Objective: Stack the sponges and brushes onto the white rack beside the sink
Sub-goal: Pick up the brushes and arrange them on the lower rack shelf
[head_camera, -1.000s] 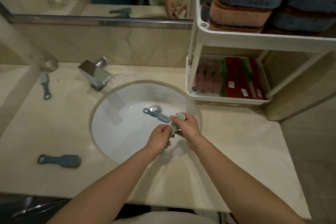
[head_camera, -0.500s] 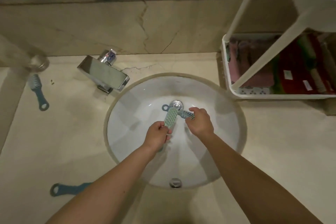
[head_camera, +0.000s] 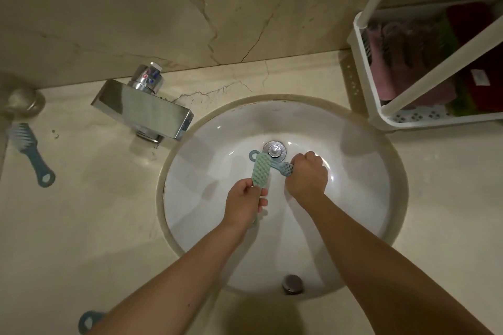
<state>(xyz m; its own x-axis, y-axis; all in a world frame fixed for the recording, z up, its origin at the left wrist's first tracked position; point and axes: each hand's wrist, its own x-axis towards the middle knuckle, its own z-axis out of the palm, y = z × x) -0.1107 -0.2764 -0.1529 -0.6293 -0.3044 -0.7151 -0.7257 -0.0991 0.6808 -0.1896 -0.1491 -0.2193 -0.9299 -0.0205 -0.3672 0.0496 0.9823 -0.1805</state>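
Both my hands are down in the white sink (head_camera: 362,187), close together but not touching, each clamped on its own brush. My left hand (head_camera: 246,204) curls its fingers and thumb round the lower end of the pale green brush (head_camera: 261,171), which points away from me with its bristle face up. Its far end lies over the handle of the blue brush (head_camera: 285,168), just beside the metal drain (head_camera: 275,149).

My right hand (head_camera: 307,174) is fisted on the bristle end of that blue brush. The looped tip of the handle peeks out on the far side of the green one, near the bottom of the basin.

On the desk (head_camera: 81,226) to my left lies another blue brush (head_camera: 28,152) with pale bristles, well apart from the sink. The looped end of a further blue handle (head_camera: 88,321) shows by my left forearm. The chrome tap (head_camera: 144,111) stands at the back left of the basin.

The white rack (head_camera: 382,117) sits on the desk at the back right, just beside the sink rim. Pink, green and red sponges (head_camera: 402,62) are packed on its lower shelf.
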